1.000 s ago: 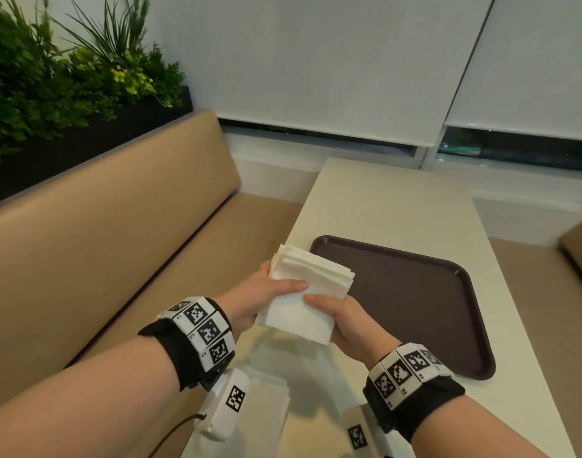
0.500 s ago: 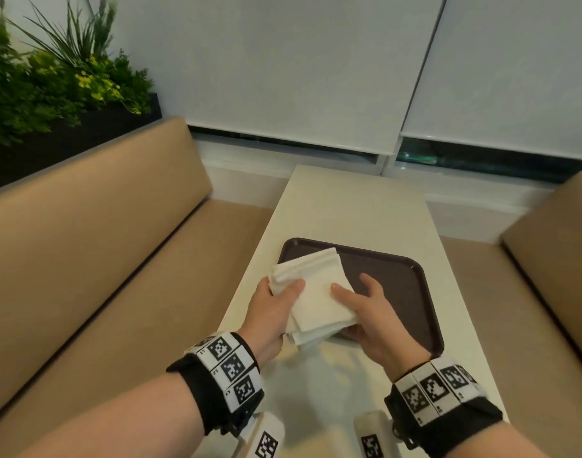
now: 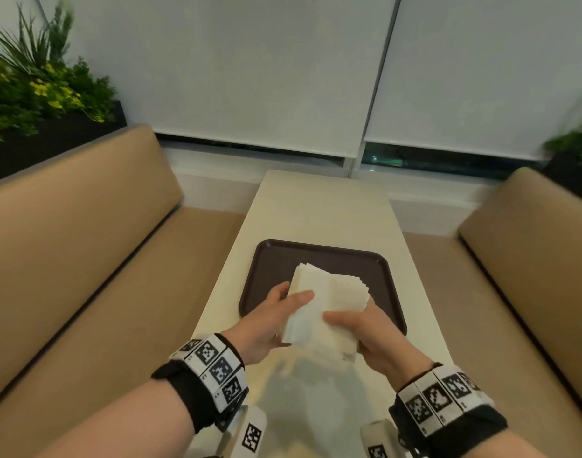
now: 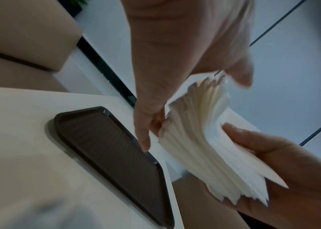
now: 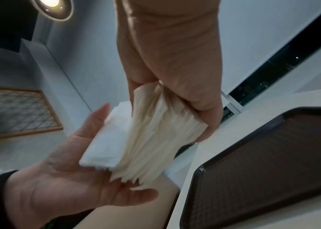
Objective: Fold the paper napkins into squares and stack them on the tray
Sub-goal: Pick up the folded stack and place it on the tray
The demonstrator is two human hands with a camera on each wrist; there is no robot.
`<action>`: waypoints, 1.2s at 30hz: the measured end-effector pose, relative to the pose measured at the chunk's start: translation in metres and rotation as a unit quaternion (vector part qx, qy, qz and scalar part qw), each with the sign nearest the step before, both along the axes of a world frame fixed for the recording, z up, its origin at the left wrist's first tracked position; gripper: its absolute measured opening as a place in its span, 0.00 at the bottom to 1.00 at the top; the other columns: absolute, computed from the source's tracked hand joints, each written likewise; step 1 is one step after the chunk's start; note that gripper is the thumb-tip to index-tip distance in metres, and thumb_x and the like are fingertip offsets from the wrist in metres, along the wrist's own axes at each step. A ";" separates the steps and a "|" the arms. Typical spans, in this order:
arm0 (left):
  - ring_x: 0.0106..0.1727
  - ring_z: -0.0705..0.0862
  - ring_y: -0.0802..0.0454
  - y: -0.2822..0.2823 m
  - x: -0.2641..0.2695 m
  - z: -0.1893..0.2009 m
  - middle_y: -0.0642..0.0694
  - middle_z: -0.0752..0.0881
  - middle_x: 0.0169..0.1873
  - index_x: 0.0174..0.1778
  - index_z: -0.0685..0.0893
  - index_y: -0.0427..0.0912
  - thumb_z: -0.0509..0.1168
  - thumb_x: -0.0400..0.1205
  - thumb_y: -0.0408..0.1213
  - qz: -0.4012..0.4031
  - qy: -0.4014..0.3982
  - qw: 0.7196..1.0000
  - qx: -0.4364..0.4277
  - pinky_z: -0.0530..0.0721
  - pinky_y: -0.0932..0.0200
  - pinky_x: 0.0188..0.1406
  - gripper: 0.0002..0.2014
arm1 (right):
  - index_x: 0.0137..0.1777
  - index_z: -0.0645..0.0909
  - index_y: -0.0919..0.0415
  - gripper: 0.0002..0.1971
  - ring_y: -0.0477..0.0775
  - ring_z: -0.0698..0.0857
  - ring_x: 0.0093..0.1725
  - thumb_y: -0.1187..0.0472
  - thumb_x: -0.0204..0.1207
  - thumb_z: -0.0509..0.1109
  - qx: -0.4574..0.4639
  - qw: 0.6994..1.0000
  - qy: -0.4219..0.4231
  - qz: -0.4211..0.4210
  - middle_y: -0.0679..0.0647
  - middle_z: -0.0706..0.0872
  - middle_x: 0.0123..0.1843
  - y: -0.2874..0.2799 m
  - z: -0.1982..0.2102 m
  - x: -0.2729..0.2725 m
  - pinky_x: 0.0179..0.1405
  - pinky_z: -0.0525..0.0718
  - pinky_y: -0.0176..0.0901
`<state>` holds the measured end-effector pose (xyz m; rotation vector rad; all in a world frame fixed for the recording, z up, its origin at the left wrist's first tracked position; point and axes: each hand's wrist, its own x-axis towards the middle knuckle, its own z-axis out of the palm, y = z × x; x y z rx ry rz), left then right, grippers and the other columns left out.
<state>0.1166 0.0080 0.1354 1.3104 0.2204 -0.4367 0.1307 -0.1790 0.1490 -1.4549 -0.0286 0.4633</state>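
A thick stack of white paper napkins (image 3: pixel 329 302) is held in the air between both hands, above the near edge of the dark brown rectangular plastic tray (image 3: pixel 379 276), which lies on the pale cream table (image 3: pixel 319 209). The left hand (image 3: pixel 266 322) grasps the stack's left edge, thumb laid across the top sheet and fingers beneath. The right hand (image 3: pixel 372 335) grasps the near right corner, thumb on top, palm cupped under the stack. Judged purpose: a two-sided hold keeps the loose sheets from sliding apart while one is separated for folding.

The napkins are thin, soft, matte tissue. The wrist views show their edges fanned and uneven, not squared, so the stack looks prone to shedding sheets if either grasp slackens. No napkin lies on the tray; its floor shows a fine ribbed texture and a raised, rounded rim. The table surface is smooth and slightly reflective. Tan upholstered benches (image 3: pixel 84 246) flank the table. Folding appears not yet begun.
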 end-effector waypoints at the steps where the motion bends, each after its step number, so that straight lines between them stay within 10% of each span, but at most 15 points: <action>1: 0.57 0.87 0.49 -0.003 0.002 0.000 0.48 0.87 0.58 0.70 0.71 0.53 0.76 0.68 0.54 -0.022 0.010 1.000 0.008 0.86 0.48 0.57 0.35 | 0.65 0.80 0.57 0.28 0.61 0.89 0.57 0.68 0.62 0.76 -0.013 1.000 -0.008 0.009 0.60 0.89 0.58 -0.002 0.001 0.000 0.48 0.88 0.56; 4: 0.48 0.88 0.48 -0.017 0.010 0.002 0.45 0.90 0.46 0.60 0.82 0.43 0.70 0.77 0.44 0.003 0.007 1.000 0.009 0.85 0.53 0.46 0.17 | 0.70 0.75 0.54 0.36 0.60 0.88 0.58 0.64 0.60 0.80 -0.011 1.000 -0.005 -0.010 0.59 0.88 0.61 -0.006 0.000 0.005 0.55 0.87 0.61; 10: 0.58 0.87 0.42 -0.034 0.017 -0.009 0.41 0.88 0.58 0.70 0.75 0.46 0.78 0.70 0.45 0.026 -0.021 0.999 -0.025 0.83 0.38 0.62 0.32 | 0.81 0.55 0.47 0.55 0.58 0.89 0.57 0.54 0.57 0.85 -0.007 0.998 0.032 -0.047 0.55 0.86 0.64 -0.017 -0.003 0.015 0.58 0.86 0.64; 16: 0.58 0.87 0.41 -0.055 0.012 -0.030 0.40 0.86 0.59 0.65 0.75 0.49 0.76 0.73 0.45 0.107 -0.015 0.992 -0.059 0.84 0.36 0.59 0.26 | 0.67 0.78 0.54 0.16 0.57 0.89 0.55 0.61 0.80 0.67 0.004 0.998 0.056 -0.003 0.56 0.90 0.58 -0.032 -0.010 0.001 0.43 0.88 0.46; 22: 0.47 0.89 0.48 -0.077 0.005 -0.044 0.47 0.89 0.45 0.50 0.82 0.48 0.75 0.73 0.52 0.216 -0.060 0.967 0.124 0.88 0.42 0.52 0.16 | 0.69 0.77 0.60 0.18 0.62 0.87 0.61 0.64 0.80 0.66 0.034 0.997 0.060 -0.024 0.59 0.88 0.61 -0.046 -0.039 -0.004 0.61 0.84 0.59; 31: 0.44 0.87 0.51 -0.107 0.059 -0.060 0.48 0.87 0.42 0.45 0.81 0.45 0.74 0.74 0.53 0.243 -0.031 0.952 0.181 0.87 0.49 0.48 0.16 | 0.64 0.81 0.62 0.13 0.63 0.89 0.56 0.64 0.81 0.67 0.002 0.993 0.109 -0.035 0.60 0.90 0.56 -0.068 -0.058 0.060 0.55 0.87 0.58; 36: 0.52 0.85 0.51 -0.104 0.081 -0.080 0.49 0.84 0.53 0.53 0.76 0.45 0.69 0.66 0.68 0.173 0.051 0.968 0.174 0.87 0.48 0.55 0.32 | 0.60 0.81 0.66 0.10 0.62 0.88 0.53 0.66 0.81 0.67 -0.025 0.984 0.170 -0.050 0.62 0.91 0.51 -0.080 -0.070 0.095 0.52 0.86 0.56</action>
